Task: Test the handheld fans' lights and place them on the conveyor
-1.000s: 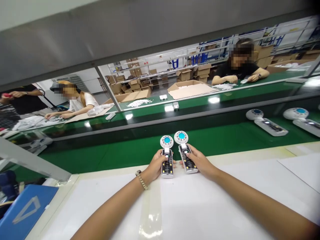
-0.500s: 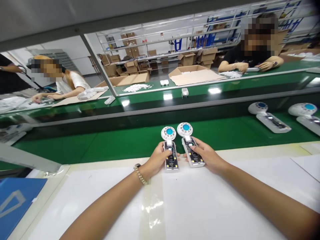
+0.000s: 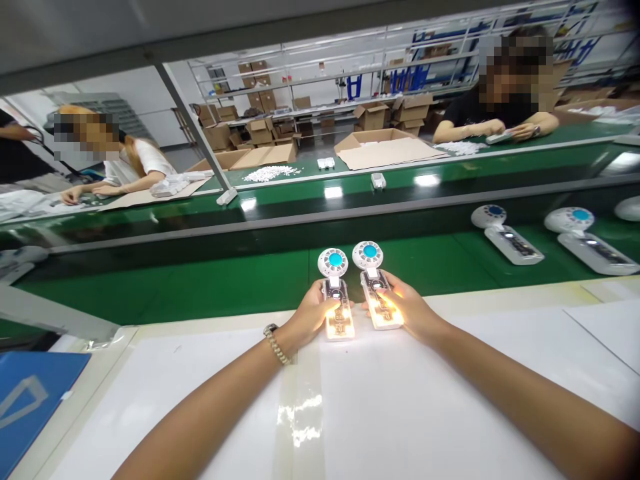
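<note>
Gripping one small fan unit apiece, left hand point(image 3: 311, 316) on left fan point(image 3: 336, 295), right hand point(image 3: 407, 311) on right fan point(image 3: 376, 287); both lit, glowing; further units point(image 3: 505, 233) waiting well right of right hand.

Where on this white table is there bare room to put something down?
Bare white table lies between the forearms and right of the right hand. It is crowded where both hands hold the two lit fans, left hand included.

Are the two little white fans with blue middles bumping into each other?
Apart. The head view shows a strip of green belt between the left white fan and the right white fan, from their round heads to their glowing handles.
</note>
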`<state>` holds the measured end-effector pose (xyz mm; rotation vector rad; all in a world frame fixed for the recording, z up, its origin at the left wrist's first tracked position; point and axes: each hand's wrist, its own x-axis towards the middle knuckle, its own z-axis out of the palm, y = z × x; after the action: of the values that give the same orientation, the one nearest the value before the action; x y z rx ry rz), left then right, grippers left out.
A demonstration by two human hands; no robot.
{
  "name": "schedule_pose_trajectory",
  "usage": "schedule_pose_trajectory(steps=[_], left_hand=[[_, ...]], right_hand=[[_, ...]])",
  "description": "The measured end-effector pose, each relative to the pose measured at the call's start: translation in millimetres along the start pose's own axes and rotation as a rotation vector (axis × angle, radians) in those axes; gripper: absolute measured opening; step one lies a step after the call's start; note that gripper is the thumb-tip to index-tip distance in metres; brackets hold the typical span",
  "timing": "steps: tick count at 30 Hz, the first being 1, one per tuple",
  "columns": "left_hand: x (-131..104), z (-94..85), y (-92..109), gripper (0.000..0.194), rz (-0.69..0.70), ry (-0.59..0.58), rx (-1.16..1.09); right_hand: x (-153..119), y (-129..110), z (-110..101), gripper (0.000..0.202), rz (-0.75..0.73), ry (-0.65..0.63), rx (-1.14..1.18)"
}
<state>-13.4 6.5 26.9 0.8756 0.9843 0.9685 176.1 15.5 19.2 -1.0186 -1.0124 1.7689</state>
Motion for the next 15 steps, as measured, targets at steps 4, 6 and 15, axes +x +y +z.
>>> schedule_pose_trajectory(steps=[4,6,15], left_hand=[[-0.1,0.4,0.8,0.03,0.002,0.014,0.002],[0.1,0.1,0.6,0.03,0.003,0.011,0.011],[-1.8,-0.7,-0.3,0.036,0.002,-0.048,-0.006]], right_hand=[[-0.5,-1.5,1.7,0.046,-0.017,-0.013,0.005],[0.1,-1.3,1.8,0.045,-0.011,-0.001,0.007],[4.4,4.2,-3.9,0.045,0.063,0.002,0.058]])
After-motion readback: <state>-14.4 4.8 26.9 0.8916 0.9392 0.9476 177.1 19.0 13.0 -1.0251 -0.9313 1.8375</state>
